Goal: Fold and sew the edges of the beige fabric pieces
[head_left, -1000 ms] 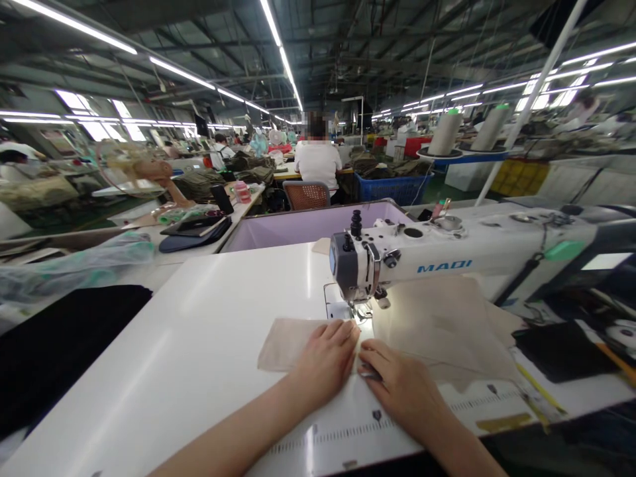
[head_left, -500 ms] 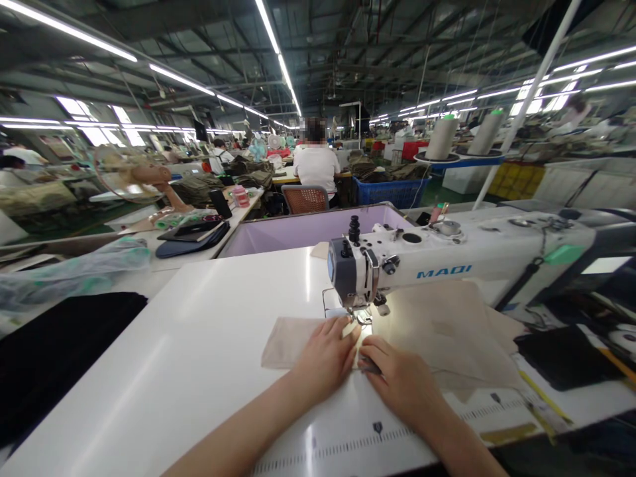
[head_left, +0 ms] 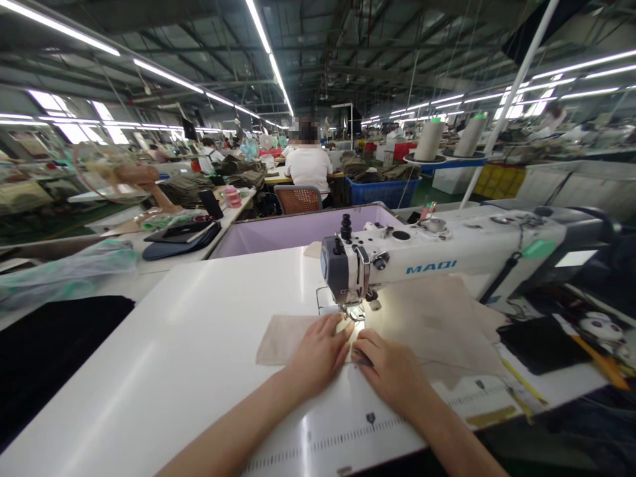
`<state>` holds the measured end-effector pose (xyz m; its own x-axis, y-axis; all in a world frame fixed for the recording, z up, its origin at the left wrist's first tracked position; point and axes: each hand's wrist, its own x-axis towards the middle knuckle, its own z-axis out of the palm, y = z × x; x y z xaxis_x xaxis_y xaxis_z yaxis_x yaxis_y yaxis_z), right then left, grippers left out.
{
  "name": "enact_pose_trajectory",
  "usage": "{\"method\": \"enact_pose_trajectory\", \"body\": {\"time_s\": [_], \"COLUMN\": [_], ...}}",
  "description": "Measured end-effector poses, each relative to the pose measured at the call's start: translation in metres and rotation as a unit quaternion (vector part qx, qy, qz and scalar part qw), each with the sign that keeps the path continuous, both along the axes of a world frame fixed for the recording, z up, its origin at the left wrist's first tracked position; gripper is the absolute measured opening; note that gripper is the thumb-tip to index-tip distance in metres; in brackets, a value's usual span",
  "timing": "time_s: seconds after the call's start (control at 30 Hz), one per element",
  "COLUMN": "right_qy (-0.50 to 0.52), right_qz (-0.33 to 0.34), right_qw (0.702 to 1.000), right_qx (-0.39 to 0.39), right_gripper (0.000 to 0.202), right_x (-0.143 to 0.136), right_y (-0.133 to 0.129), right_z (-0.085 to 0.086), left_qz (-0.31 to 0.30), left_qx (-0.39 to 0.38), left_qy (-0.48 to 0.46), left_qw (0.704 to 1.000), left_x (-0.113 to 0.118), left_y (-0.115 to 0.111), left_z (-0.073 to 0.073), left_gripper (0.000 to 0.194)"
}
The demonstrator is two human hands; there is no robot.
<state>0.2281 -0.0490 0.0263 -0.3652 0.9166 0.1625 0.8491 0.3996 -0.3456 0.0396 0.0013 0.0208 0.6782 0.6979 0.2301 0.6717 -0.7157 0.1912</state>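
Note:
My left hand [head_left: 320,348] lies flat on beige fabric [head_left: 281,338], its fingertips close to the lit presser foot [head_left: 354,313] of a white sewing machine [head_left: 437,248]. Just right of it, my right hand [head_left: 390,368] is closed, with a small dark object [head_left: 362,358] showing under its fingers; its kind is mostly hidden. The right fingertips rest at the fabric in front of the needle area. A wider part of the beige fabric [head_left: 432,324] spreads under the machine arm to the right.
A lilac-lined bin [head_left: 278,232] stands behind the white table [head_left: 199,344]. Black cloth [head_left: 59,358] lies at the left. On the right are a black flat item [head_left: 541,344] and a yellow tape measure [head_left: 524,384]. Two thread cones [head_left: 430,139] stand behind; a person [head_left: 308,165] sits ahead.
The whole view has shifted a little, so the scene sits further left. Both hands keep nearly the same place beside the presser foot, and the fabric shows no clear movement.

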Motion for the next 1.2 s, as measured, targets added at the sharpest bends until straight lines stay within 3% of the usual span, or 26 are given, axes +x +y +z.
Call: {"method": "enact_pose_trajectory", "body": {"time_s": [0.27,0.37,0.67,0.83,1.0,1.2], "right_qy": [0.011,0.015,0.000,0.003,0.012,0.025], "right_qz": [0.033,0.037,0.006,0.003,0.002,-0.016], "right_qw": [0.999,0.999,1.000,1.000,1.000,1.000], "right_qx": [0.026,0.019,0.001,0.013,0.007,0.004], "right_gripper": [0.036,0.036,0.017,0.023,0.022,0.019], "right_x": [0.008,0.008,0.003,0.001,0.000,-0.002], "right_y": [-0.022,-0.020,0.016,0.029,0.027,0.011], "right_z": [-0.015,-0.014,-0.001,-0.001,0.004,-0.002], "left_qz": [-0.053,-0.070,-0.061,-0.066,-0.056,-0.044], "left_qx": [0.007,0.007,-0.021,-0.030,-0.023,0.006], "left_qy": [0.027,0.021,-0.001,-0.010,-0.011,-0.030], "left_qw": [0.998,0.997,0.998,0.997,0.998,0.999], "left_x": [-0.004,-0.005,-0.006,-0.007,-0.007,-0.010], "left_y": [-0.036,-0.039,-0.005,0.017,0.030,0.030], "left_z": [-0.003,0.000,0.012,0.015,0.016,0.007], "left_gripper": [0.035,0.036,0.026,0.028,0.026,0.029]}}
